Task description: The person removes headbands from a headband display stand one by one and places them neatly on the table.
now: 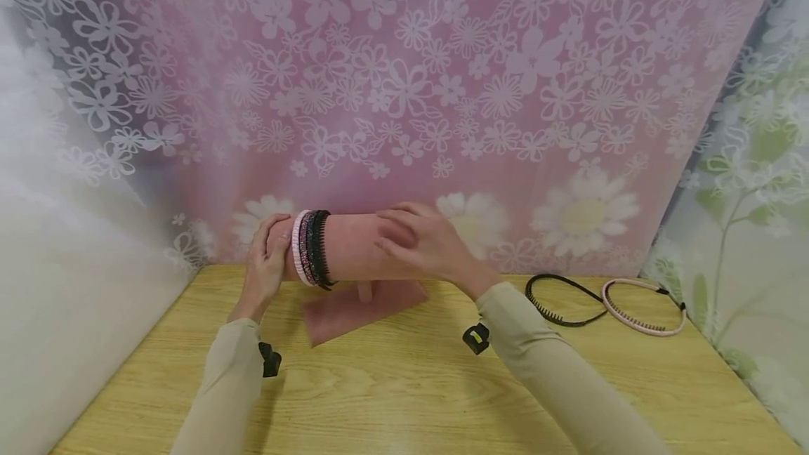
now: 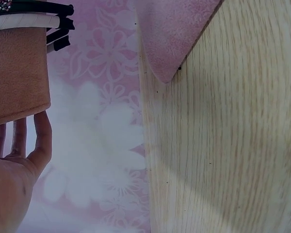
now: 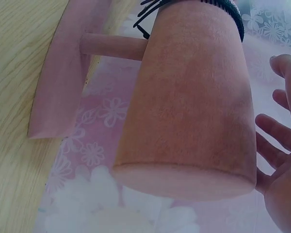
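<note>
A pink velvet headband stand (image 1: pixel 354 248) has a horizontal roll on a short post above a flat base (image 3: pixel 63 92). Around the roll's left part sit several headbands: a white one (image 1: pixel 300 248), glittery ones beside it, and a black toothed one (image 1: pixel 325 250). My left hand (image 1: pixel 264 265) grips the roll's left end; its fingers (image 2: pixel 42 141) bend at the edge in the left wrist view. Over the right part of the roll is my right hand (image 1: pixel 430 241), fingers loosely spread and holding nothing. In the right wrist view it is beside the roll's surface; whether a fingertip touches is unclear.
On the wooden table (image 1: pixel 379 385) at the right lie a black toothed headband (image 1: pixel 562 321) and a pale pink headband (image 1: pixel 638 326), their ends close together. A pink floral curtain (image 1: pixel 442 90) hangs right behind the stand. Pale sheets flank both sides.
</note>
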Tool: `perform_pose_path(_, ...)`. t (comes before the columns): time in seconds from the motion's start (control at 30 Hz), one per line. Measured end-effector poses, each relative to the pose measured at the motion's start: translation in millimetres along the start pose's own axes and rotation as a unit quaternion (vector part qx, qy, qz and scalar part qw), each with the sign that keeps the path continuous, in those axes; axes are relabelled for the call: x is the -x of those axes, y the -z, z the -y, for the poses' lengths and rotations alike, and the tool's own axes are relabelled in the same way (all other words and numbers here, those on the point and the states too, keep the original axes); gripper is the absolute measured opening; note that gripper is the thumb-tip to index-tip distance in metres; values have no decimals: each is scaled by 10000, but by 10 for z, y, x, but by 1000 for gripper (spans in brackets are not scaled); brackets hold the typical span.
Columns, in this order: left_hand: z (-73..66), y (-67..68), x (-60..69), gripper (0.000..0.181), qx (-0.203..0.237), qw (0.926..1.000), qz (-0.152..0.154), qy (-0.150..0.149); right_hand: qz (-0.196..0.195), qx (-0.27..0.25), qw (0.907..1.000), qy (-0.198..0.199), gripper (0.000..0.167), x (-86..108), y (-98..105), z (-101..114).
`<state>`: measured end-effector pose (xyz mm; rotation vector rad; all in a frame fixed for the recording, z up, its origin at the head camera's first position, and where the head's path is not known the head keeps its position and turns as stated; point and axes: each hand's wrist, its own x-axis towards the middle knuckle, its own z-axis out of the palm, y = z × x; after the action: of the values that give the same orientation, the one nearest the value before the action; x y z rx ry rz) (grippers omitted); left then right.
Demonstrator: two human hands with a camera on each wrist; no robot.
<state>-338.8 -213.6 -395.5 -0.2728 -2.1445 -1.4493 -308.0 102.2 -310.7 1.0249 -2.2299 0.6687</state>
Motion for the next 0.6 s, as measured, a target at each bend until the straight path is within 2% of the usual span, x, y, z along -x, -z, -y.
perform_pose_path(0.23,-1,7,0,40,-16,10000,5,20,193,152,9997,-15,42,-115,-63,47)
perform_pose_path(0.4,-4,-1,-9,40,1,10000,17,-35,414,313,9984,-220,42,-184,-112,76)
perform_pose_path(0.6,-10,3,-4,38,-7,10000,12,-56,835,202,9951,-497,45,-267,-154,135)
